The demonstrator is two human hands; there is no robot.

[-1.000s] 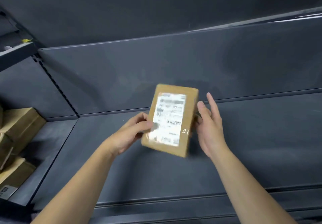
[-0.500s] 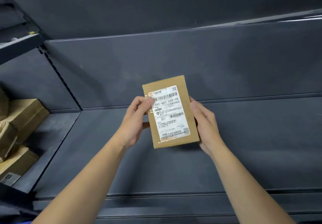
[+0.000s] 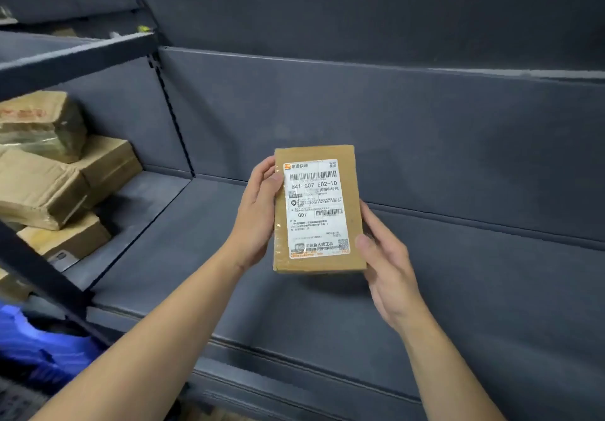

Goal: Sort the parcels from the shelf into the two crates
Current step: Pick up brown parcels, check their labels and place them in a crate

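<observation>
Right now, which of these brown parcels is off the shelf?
The parcel held upright between the left hand and right hand; the other parcels lie stacked on the shelf at left.

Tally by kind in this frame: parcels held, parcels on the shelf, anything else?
Brown cardboard parcel with white label, held: 1
Brown cardboard parcels on the left shelf: 4 plainly in view
Blurred blue plastic item, lower left: 1
Total: 6
</observation>
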